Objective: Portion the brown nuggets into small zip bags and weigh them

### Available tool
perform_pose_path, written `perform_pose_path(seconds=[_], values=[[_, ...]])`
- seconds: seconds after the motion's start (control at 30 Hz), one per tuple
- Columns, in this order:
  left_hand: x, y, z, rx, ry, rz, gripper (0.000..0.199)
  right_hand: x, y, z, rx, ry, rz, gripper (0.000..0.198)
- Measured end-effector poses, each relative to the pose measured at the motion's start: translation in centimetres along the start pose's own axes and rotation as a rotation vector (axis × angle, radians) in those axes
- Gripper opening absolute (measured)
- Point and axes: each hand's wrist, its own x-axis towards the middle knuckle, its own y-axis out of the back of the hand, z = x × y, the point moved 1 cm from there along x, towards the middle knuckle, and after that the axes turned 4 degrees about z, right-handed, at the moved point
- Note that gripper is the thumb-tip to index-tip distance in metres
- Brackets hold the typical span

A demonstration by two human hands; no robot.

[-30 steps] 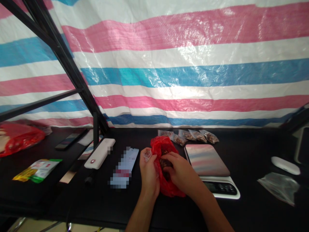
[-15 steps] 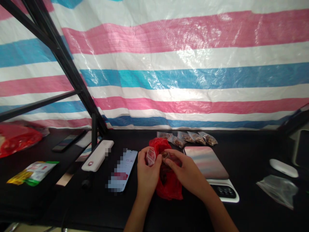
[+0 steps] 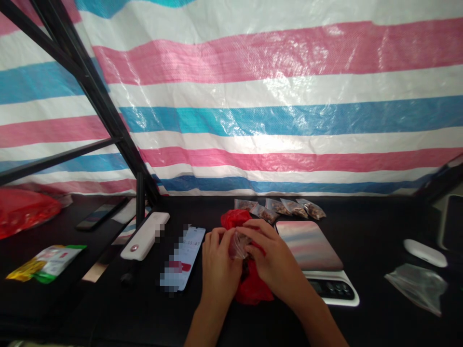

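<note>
My left hand grips a small clear plastic bag, its fingers bent round the bag's left side. My right hand comes in from the right, thumb and fingertips closed at the bag's mouth. Something brown shows between those fingertips, mostly hidden by fingers and plastic. Beneath both hands lies an open red plastic bag with dark contents, largely covered. Behind it rest several small filled clear bags of brown dried pieces.
Right of my hands sits a white digital scale. A lit phone and white power bank lie left. Farther right are an empty clear bag and white case. A black post rises behind.
My right hand has moved slightly left and up from over the red bag, bringing its brown pieces to the small clear bag. My left hand has turned that bag toward it.
</note>
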Motion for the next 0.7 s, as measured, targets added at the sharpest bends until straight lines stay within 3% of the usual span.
perform_pose_path(seconds=[0.2, 0.53, 0.7], values=[[0.16, 0.04, 0.08, -0.073, 0.044, -0.01, 0.019, -0.02, -0.17, -0.6, -0.062, 0.14, 0.001, 0.056], [0.19, 0.19, 0.01, -0.046, 0.123, -0.035, 0.012, 0.11, -0.38, -0.14, -0.099, 0.14, 0.064, 0.047], [0.13, -0.13, 0.31, -0.201, 0.16, -0.046, 0.007, 0.04, -0.47, -0.57, -0.094, 0.132, 0.053, 0.047]])
